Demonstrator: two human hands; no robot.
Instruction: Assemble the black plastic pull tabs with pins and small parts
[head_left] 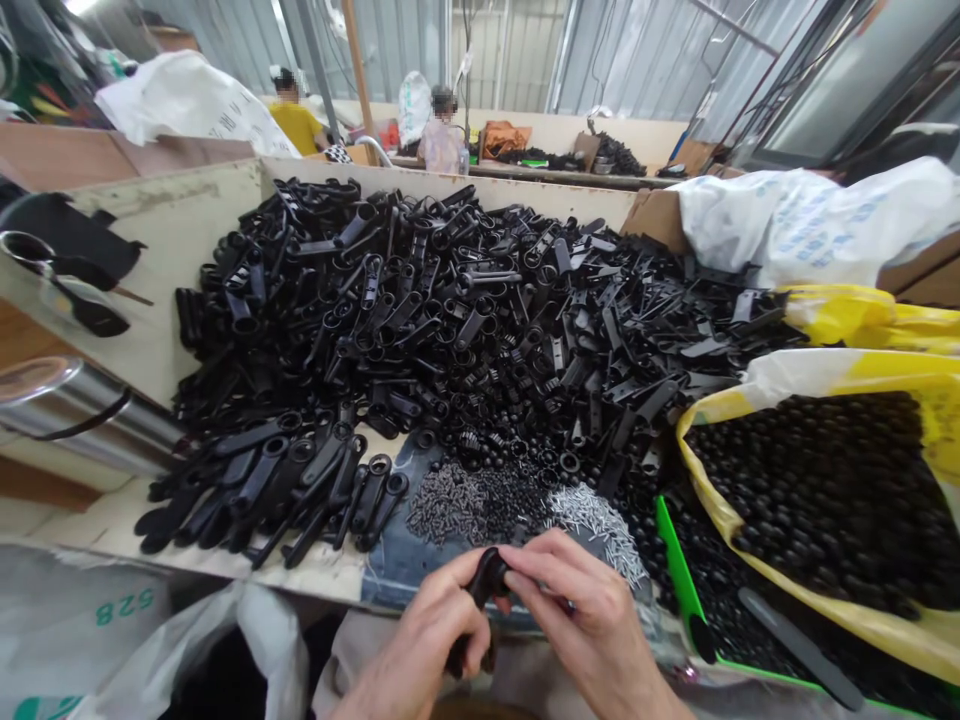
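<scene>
Near the front edge of the work surface, my left hand (431, 635) is wrapped round a black plastic handle part (491, 575) with a rounded ring-like end turned up. The fingers of my right hand (589, 600) are pinched at that rounded end. Whether they also hold some small piece is hidden. Just beyond my hands lie a heap of silver pins (600, 525), a heap of small grey springs or screws (448, 503), too small to tell, and some little black pieces (514, 500). Several similar black handles (277, 480) lie in rows to the left.
A large pile of black plastic parts (420, 300) fills the walled table. On the right, a yellow bag (712, 500) of black balls stands in a green-edged tray (679, 575). A steel flask (82, 410) lies at left. Two people (442, 135) are in the background.
</scene>
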